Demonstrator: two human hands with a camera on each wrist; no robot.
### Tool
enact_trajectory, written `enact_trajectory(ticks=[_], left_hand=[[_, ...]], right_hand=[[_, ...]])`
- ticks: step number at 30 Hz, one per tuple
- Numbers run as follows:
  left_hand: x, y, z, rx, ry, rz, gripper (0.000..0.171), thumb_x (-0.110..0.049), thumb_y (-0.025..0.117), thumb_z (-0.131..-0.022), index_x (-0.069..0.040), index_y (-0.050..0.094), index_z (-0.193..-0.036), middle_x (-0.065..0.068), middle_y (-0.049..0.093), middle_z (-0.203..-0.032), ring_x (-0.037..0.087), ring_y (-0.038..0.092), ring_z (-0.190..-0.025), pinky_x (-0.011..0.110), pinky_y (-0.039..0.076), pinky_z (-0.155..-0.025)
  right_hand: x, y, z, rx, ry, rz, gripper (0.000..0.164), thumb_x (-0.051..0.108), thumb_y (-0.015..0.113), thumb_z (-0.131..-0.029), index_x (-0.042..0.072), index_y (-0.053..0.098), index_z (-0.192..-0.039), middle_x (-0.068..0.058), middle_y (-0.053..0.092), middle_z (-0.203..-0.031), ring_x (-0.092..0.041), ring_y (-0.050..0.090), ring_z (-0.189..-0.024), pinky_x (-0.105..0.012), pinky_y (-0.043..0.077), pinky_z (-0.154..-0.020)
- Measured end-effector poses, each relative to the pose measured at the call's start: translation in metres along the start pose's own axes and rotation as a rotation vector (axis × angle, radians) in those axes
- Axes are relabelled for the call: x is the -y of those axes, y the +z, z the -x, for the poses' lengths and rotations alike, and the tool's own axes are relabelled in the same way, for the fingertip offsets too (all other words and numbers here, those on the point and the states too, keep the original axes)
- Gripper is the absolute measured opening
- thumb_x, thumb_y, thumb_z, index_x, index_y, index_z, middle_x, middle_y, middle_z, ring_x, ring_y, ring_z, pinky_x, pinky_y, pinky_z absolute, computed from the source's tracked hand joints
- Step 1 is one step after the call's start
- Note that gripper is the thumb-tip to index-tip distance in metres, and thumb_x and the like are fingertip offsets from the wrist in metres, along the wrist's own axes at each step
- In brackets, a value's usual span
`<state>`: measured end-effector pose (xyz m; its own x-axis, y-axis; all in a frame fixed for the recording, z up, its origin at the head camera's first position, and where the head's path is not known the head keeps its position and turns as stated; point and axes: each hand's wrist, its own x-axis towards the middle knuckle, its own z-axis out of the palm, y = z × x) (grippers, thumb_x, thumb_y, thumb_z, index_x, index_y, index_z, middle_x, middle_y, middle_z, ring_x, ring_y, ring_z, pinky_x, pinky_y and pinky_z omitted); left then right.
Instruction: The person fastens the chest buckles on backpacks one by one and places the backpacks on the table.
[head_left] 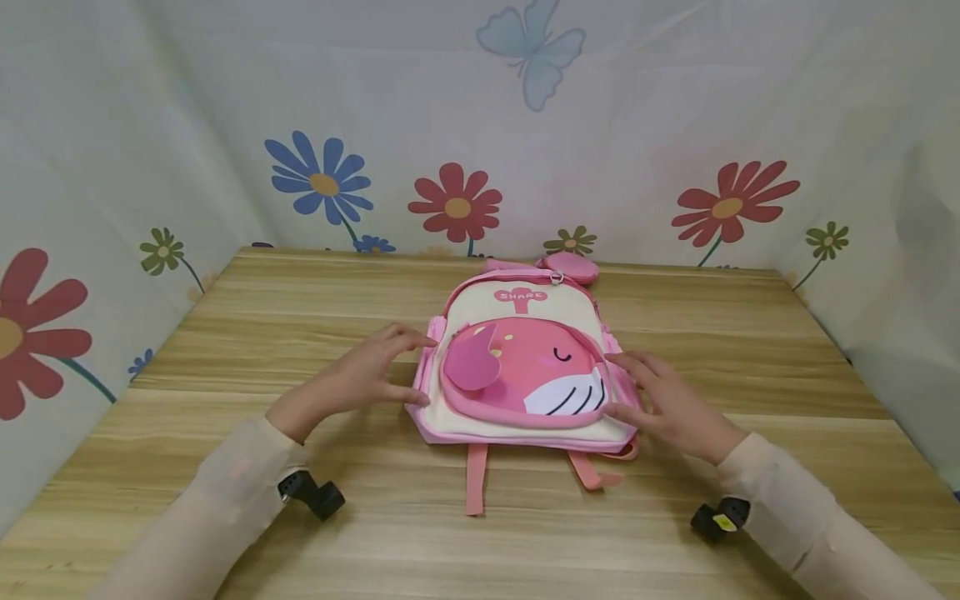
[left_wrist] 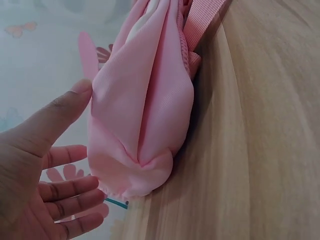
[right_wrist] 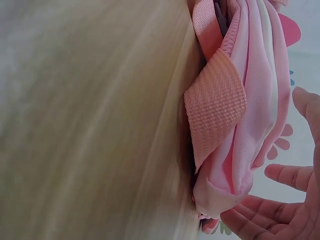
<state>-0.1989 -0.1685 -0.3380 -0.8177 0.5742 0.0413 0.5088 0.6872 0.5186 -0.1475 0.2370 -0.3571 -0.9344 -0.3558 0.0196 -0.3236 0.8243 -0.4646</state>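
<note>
A pink and cream child's backpack (head_left: 517, 433) lies flat on the wooden table, its front facing up. That front carries a pink whale-like face pocket (head_left: 536, 367) with a loose ear flap (head_left: 474, 358) and the word SHARE above. My left hand (head_left: 367, 371) is at the bag's left side, thumb and fingers spread and nearly straight. In the left wrist view its thumb meets the pink side fabric (left_wrist: 135, 100). On the opposite side my right hand (head_left: 671, 408) has its fingers extended along the bag's edge; in the right wrist view some fingertips reach the lower side pocket (right_wrist: 215, 197).
Two pink straps (head_left: 476, 479) stick out from the bag's near edge onto the wooden table (head_left: 337, 533). A small round pink pouch (head_left: 572, 267) lies behind its top. A flower-printed white curtain (head_left: 600, 142) stands behind the table and at both sides.
</note>
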Motion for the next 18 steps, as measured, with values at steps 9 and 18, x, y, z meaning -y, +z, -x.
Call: enact_trajectory(ticks=[9,18], left_hand=[[0.009,0.005,-0.003,0.04,-0.01,0.101,0.073,-0.043,0.079,-0.076,-0.015,0.05,-0.137,0.01,0.053,-0.136,0.03,0.053,-0.12,0.049,0.048,-0.099],[0.018,0.014,-0.006,0.021,0.028,0.231,0.073,-0.036,0.08,-0.076,-0.011,0.048,-0.138,0.011,0.05,-0.142,0.031,0.052,-0.125,0.047,0.049,-0.1]], right_hand=[[0.001,0.004,-0.001,0.02,0.006,-0.02,0.078,0.052,0.065,-0.086,0.017,0.033,-0.148,-0.021,0.032,-0.15,-0.045,0.033,-0.135,-0.068,0.034,-0.103],[0.004,0.006,-0.002,0.031,0.046,-0.023,0.085,0.056,0.066,-0.083,0.016,0.031,-0.149,-0.02,0.033,-0.149,-0.044,0.035,-0.134,-0.066,0.038,-0.102]])
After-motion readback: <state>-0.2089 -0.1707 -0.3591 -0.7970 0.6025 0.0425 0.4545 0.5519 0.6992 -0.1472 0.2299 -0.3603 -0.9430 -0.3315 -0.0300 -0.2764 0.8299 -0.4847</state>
